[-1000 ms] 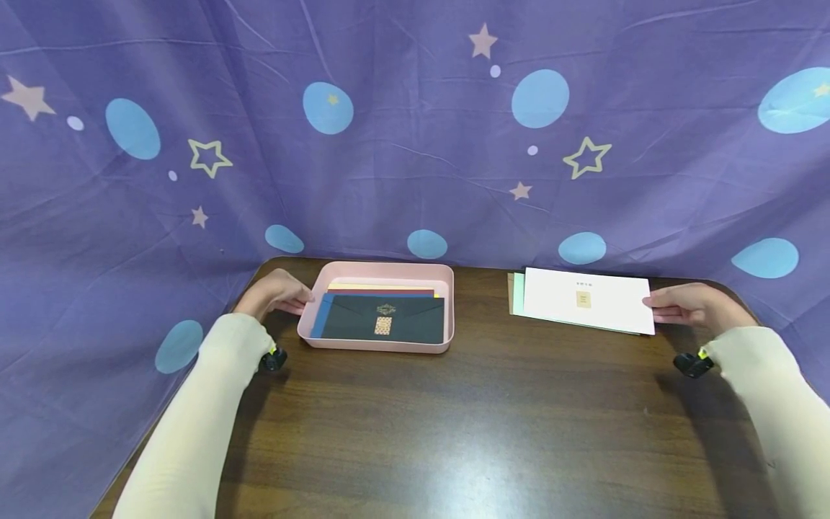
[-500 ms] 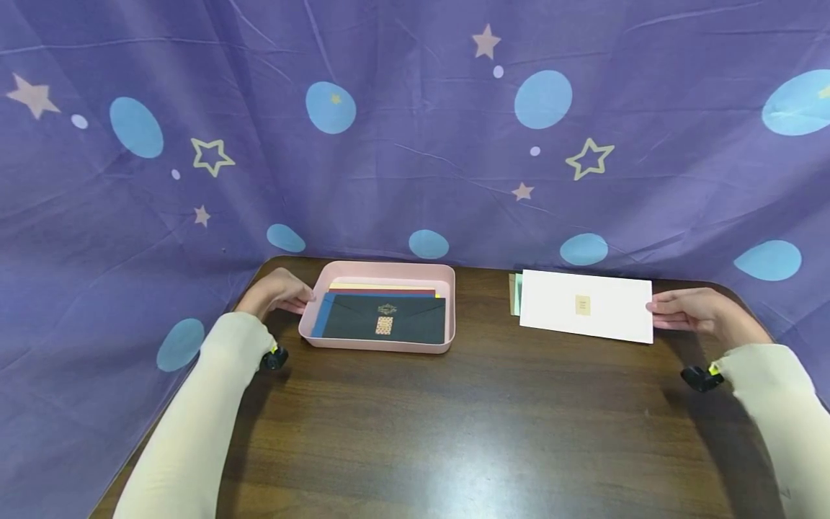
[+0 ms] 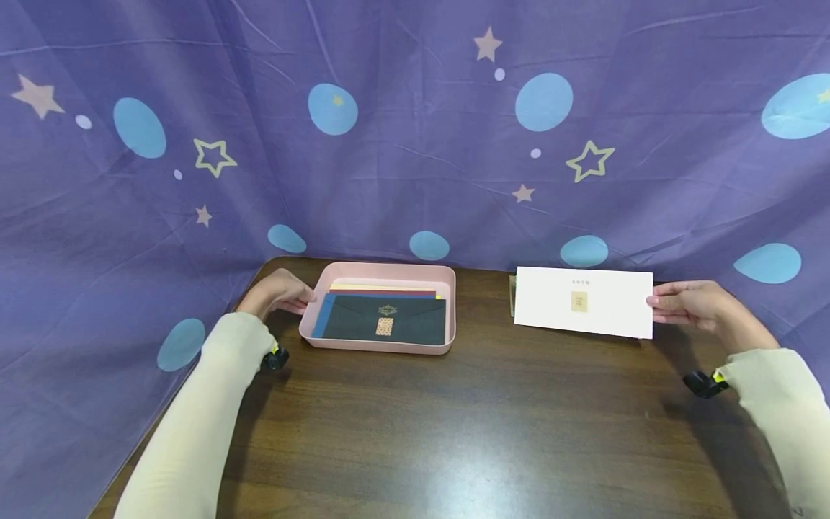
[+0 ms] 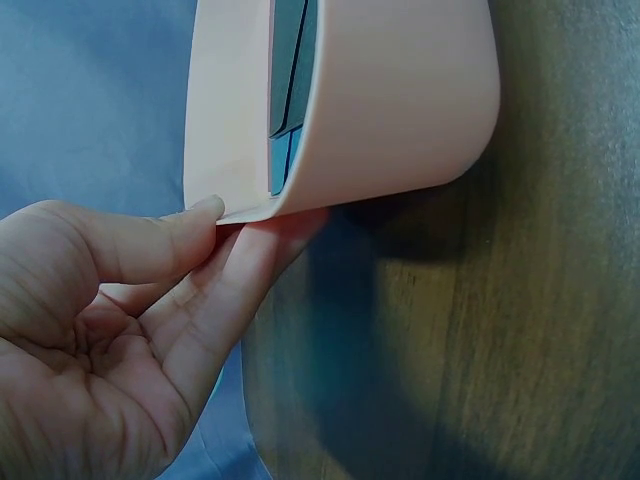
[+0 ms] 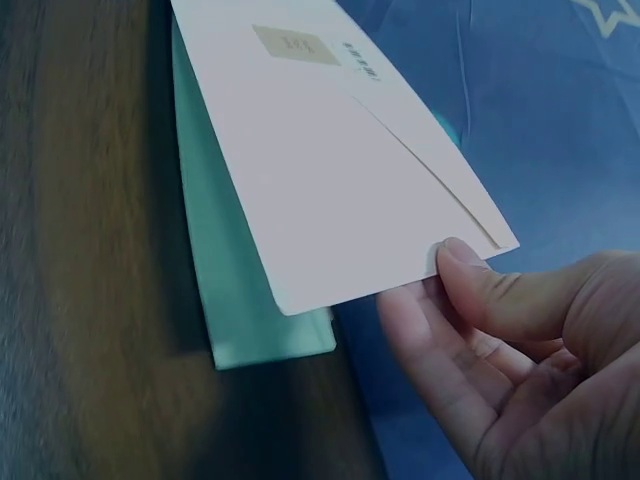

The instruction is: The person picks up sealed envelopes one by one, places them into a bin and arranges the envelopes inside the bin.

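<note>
Now, right hand (image 3: 697, 308): thumb and fingers (image 5: 470, 280) pinch the near end of the white envelope (image 3: 583, 302).
White envelope: lifted above the table (image 3: 454, 418), over a green envelope (image 5: 230, 290) lying at the far right.
Left hand (image 3: 275, 292): thumb and fingers (image 4: 240, 270) pinch the left rim of the pink tray (image 3: 382, 346).
Pink tray: rests on the table and holds a dark envelope (image 3: 384, 321) atop coloured ones.

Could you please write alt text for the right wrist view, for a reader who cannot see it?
The right hand pinches one end of a white envelope between thumb and fingers, lifting it above a green envelope that lies on the dark wooden table. A small tan label sits near the white envelope's far end, and blue patterned cloth fills the right side.
</note>
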The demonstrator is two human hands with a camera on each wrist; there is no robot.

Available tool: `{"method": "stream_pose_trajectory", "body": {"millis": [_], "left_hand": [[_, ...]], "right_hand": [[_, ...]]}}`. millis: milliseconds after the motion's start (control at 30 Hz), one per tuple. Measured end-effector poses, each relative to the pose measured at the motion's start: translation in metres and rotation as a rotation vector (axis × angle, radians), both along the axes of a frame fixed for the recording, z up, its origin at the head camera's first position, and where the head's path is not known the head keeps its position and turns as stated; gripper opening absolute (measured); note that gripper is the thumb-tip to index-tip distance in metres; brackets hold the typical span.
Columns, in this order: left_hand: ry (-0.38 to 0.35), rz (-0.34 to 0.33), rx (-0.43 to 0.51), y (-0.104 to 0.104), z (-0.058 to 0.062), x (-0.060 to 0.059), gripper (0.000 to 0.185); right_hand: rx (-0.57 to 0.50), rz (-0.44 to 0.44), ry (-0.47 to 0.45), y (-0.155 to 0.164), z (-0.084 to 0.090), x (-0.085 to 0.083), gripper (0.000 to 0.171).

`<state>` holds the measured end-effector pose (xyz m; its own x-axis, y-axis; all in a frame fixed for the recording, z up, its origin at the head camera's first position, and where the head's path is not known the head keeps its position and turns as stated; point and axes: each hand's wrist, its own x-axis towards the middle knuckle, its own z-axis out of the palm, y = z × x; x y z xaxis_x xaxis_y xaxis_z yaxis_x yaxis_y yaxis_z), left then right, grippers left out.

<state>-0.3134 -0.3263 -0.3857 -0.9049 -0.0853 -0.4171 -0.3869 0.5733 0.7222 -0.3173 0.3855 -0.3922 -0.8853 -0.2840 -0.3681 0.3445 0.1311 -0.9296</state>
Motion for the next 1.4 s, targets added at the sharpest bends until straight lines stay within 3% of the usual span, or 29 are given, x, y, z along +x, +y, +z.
{"method": "stream_pose_trajectory", "body": {"millis": [133,533,967,1400], "left_hand": [[0.004,0.003,0.008,0.0,-0.001,-0.001,0.029],[0.001,0.006,-0.008,0.002,-0.001,-0.002,0.028],[0.008,-0.012,-0.017,0.003,0.001,0.0,0.031],[0.002,-0.009,-0.013,0.003,0.001,0.0,0.031]], "right_hand": [[-0.039,-0.019,0.019,-0.009,0.009,0.002,0.042],[-0.016,-0.085,0.065,-0.03,0.026,0.004,0.035],[-0.09,-0.133,0.106,-0.039,0.03,0.002,0.036],[-0.179,-0.126,0.126,-0.046,0.033,0.004,0.037]]}}
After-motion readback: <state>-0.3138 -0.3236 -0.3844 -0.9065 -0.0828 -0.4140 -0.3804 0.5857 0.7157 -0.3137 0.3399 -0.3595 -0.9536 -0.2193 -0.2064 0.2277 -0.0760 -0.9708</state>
